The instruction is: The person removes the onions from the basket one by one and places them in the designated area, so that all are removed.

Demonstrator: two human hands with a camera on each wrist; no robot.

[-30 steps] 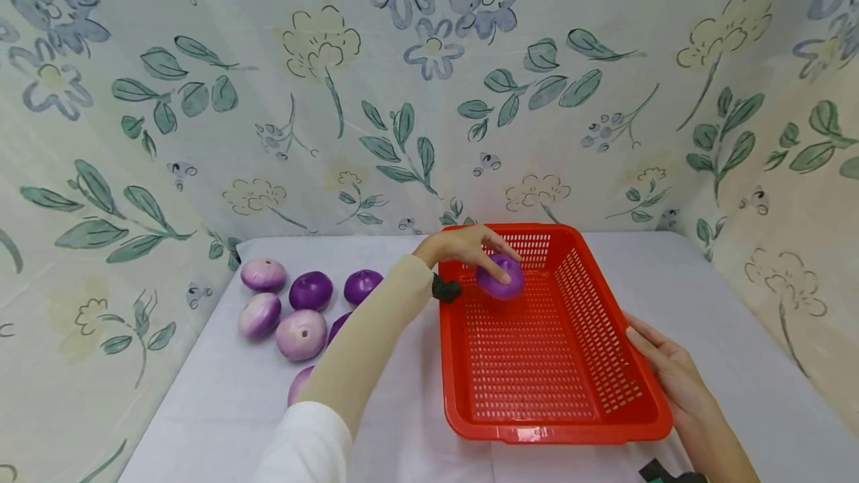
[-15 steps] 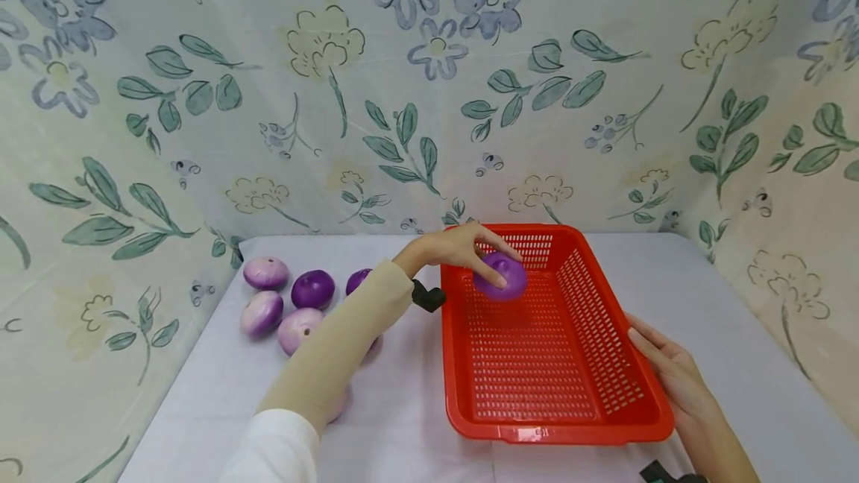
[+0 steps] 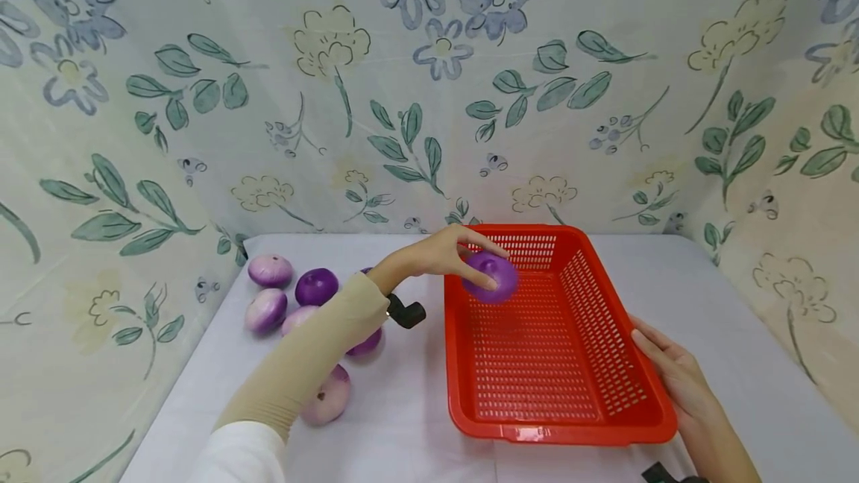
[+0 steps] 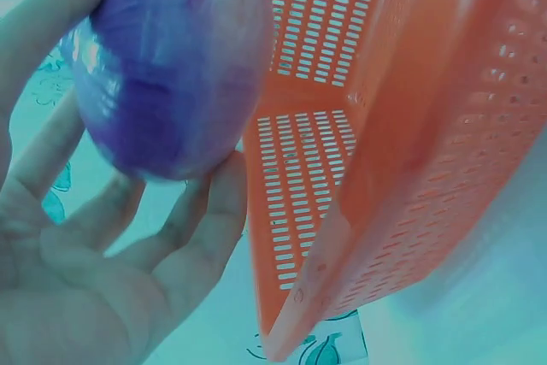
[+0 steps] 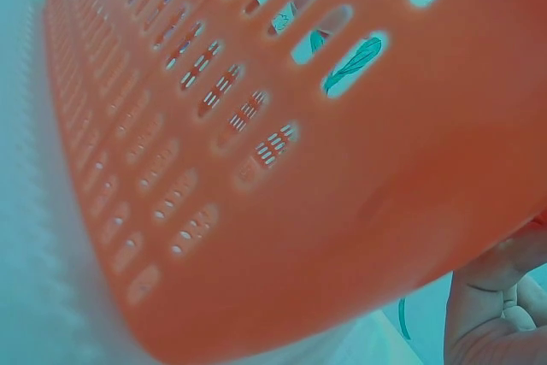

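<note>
My left hand (image 3: 432,252) grips a purple onion (image 3: 498,276) between thumb and fingers, over the far left part of a red plastic basket (image 3: 537,434). In the left wrist view the onion (image 4: 175,66) shows shiny purple skin with a paler side, and fingertips (image 4: 226,181) bear on its underside. The right hand (image 3: 678,375) holds the basket's right rim, thumb on top. From the right wrist view, its curled fingers (image 5: 500,297) sit at the rim beside the slotted wall (image 5: 385,177). No onion shows inside the basket.
Several more purple and pale onions lie on the white-covered table at left, among them a dark one (image 3: 317,287) and a pale one (image 3: 327,396). My left forearm (image 3: 315,364) hides part of the group. A floral cloth (image 3: 403,95) hangs behind the table.
My left hand and forearm have shifted left with the onion, which stays over the basket's left part. The right hand keeps its hold on the rim.
</note>
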